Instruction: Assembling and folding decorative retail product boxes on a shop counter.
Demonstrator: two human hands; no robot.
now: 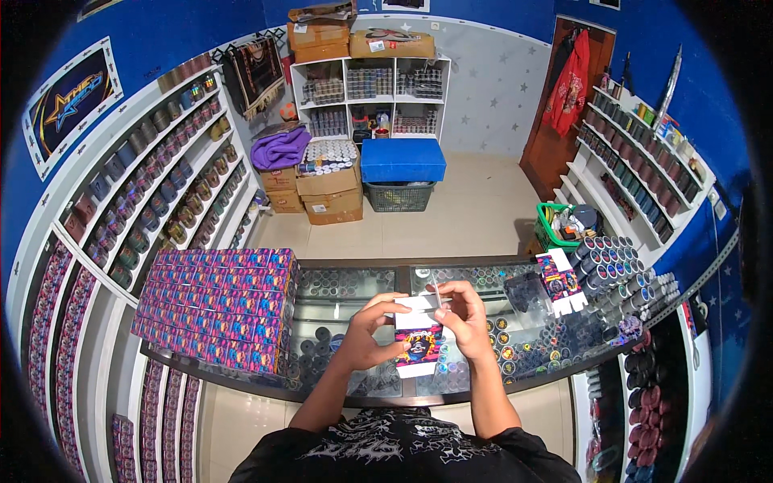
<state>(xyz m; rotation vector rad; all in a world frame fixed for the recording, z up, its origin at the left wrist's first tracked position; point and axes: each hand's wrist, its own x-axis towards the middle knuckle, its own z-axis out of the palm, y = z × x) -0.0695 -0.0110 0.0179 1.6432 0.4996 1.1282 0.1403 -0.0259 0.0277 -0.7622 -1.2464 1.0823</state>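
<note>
Between my two hands, above the glass counter, is a small printed carton [418, 344] in pink, purple and blue, with white flaps at its top and bottom ends. My left hand [369, 334] grips its left side, thumb across the printed front and fingers at the upper flap. On the other side my right hand [465, 320] pinches a white flap at the upper right corner between thumb and fingers. The upper end looks unfolded. Whether anything is inside the carton cannot be seen.
A large stack of matching cartons [217, 310] covers the left of the glass counter [362, 282]. Flat unfolded cartons [559, 282] lie at right, beside stacked round tins [608, 262] and a green basket [555, 229]. Shelves line both walls; cardboard boxes [332, 201] stand on the floor beyond.
</note>
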